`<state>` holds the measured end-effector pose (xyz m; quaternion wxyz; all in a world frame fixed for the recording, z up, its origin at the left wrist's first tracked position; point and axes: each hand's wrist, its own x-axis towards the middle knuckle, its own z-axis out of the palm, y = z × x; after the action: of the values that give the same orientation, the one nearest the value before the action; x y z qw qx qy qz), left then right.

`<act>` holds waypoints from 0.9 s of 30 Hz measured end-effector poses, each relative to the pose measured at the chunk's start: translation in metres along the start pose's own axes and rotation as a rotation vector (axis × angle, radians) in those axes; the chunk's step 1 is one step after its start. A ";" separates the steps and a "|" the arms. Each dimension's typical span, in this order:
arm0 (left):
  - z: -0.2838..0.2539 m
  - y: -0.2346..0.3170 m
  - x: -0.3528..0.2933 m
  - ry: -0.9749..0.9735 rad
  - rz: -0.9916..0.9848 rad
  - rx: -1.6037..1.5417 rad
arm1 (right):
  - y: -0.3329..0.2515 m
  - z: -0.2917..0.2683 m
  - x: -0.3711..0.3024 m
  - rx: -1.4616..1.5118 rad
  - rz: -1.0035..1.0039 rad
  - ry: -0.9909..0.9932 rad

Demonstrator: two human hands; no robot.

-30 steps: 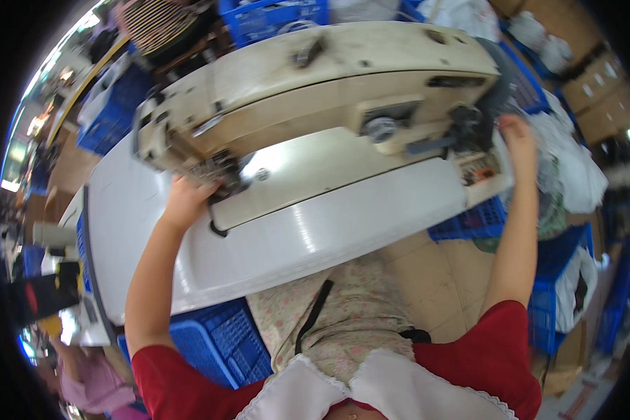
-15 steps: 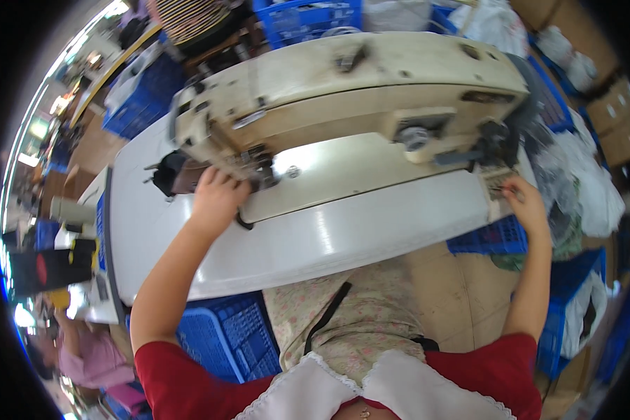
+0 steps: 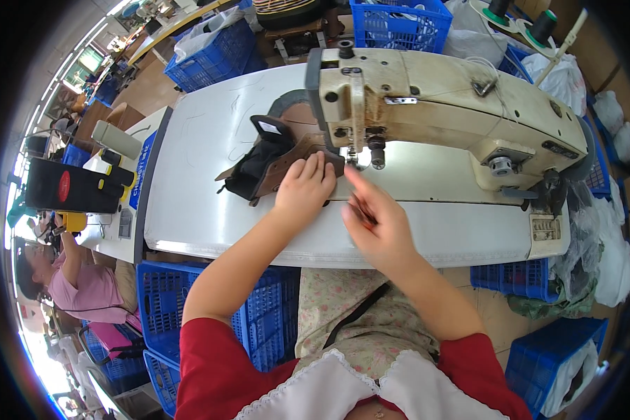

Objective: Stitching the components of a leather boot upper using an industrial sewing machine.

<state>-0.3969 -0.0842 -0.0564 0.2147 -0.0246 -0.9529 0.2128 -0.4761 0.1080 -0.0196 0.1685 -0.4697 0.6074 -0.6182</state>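
A brown and black piece that looks like a shoe upper (image 3: 276,171) lies on the white table, its edge by the needle area of the sewing machine (image 3: 434,105). A black flap with a white label stands up from it. My left hand (image 3: 306,185) is closed on its near edge, fingers together and pressing down. Just right of it, in front of the presser foot (image 3: 353,157), is my right hand (image 3: 381,224). A small dark tool with a red part (image 3: 364,211), perhaps thread snips, sits in its curled fingers, while the index finger points toward the needle.
Blue crates (image 3: 402,28) stand behind the table, and others (image 3: 266,315) below its front edge. Thread cones (image 3: 541,28) rise at the back right. Clear plastic bags (image 3: 588,238) hang by the right end. To the left, a person in pink (image 3: 91,283) sits at another machine.
My right hand has come from the table's right end to the needle area, bringing the small tool. My view has shifted left, and more of the brown and black piece shows beside my left hand.
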 end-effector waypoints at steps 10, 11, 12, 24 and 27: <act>0.011 0.015 -0.001 0.041 -0.165 -0.208 | 0.018 0.064 0.064 -0.236 -0.239 0.452; 0.009 0.013 -0.003 0.047 -0.146 -0.190 | 0.018 0.063 0.064 -0.079 -0.214 0.440; 0.009 0.010 -0.007 0.059 -0.117 -0.192 | 0.022 0.065 0.062 0.096 -0.232 0.440; -0.021 -0.014 -0.071 0.011 -0.167 -0.079 | 0.015 0.006 0.014 0.004 0.046 0.175; -0.030 -0.016 -0.090 0.008 -0.180 -0.040 | 0.016 0.003 0.007 -0.152 0.147 0.031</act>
<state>-0.3020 -0.0995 -0.0608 0.2364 0.0561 -0.9544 0.1733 -0.4829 0.0976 -0.0323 0.1679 -0.4255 0.6879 -0.5635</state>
